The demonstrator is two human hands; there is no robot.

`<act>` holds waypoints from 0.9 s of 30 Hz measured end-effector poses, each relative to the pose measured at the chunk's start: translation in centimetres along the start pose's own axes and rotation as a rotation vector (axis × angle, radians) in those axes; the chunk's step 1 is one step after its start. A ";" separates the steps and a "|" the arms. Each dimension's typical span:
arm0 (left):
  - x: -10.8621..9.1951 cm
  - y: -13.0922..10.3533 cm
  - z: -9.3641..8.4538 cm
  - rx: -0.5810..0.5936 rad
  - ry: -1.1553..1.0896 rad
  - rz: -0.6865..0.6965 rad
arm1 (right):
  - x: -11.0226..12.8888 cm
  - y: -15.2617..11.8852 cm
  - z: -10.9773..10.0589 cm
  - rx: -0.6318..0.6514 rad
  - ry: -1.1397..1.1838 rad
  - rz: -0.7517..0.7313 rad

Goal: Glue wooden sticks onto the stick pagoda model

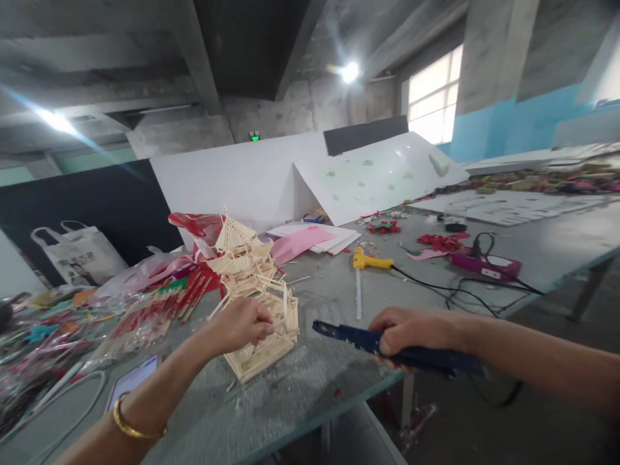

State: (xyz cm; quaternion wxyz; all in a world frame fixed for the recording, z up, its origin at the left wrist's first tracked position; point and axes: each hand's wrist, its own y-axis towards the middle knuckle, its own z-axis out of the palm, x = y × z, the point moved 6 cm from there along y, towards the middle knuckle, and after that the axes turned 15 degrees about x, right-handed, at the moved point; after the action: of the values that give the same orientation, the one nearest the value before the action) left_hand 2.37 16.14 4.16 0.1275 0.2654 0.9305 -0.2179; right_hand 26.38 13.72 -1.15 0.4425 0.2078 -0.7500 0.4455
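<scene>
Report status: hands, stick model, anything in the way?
Left hand curled at stick model, contact unclear. Right hand gripping dark blue tool. Stick model upright on tabletop. Yellow glue gun beyond dark blue tool, possible obstacle.

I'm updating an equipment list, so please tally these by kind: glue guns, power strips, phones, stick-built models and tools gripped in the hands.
Yellow glue gun: 1
Purple power strip: 1
Phone, partly hidden: 1
Stick-built model: 1
Dark blue tool, in the right hand: 1
Total: 5
</scene>
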 end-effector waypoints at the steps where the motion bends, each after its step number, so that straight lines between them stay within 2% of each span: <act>1: 0.0 0.0 0.0 -0.006 -0.005 0.001 | -0.3 -0.2 0.9 0.051 0.050 -0.024; 4: 0.2 -0.1 0.2 -0.015 -0.012 0.006 | -0.9 -0.7 2.8 0.193 0.210 -0.087; 6: 0.4 -0.2 0.2 -0.022 -0.024 0.007 | -1.1 -0.8 3.4 0.222 0.278 -0.097; 10: -0.2 -0.9 -0.3 -0.090 -0.024 -0.004 | -1.2 -0.5 4.1 0.132 0.332 -0.069; 14: -2.9 -2.3 -0.6 -0.243 0.024 -0.044 | -1.3 -0.1 4.4 -0.003 0.329 -0.031; 19: -5.5 -2.9 1.5 -0.412 -0.140 -0.047 | -0.7 -0.5 4.7 -0.091 0.142 0.034; 24: -5.3 -1.4 3.4 -0.457 -0.270 -0.033 | 1.0 -1.9 4.3 -0.230 -0.198 0.031; 27: -5.2 -0.7 3.7 -0.462 -0.309 -0.021 | 1.2 -2.3 4.2 -0.259 -0.278 0.058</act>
State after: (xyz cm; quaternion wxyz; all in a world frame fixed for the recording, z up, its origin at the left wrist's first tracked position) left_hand 6.73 11.60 2.96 0.3230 0.1834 0.9276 -0.0393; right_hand 25.40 9.05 0.10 0.3447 0.1869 -0.8607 0.3248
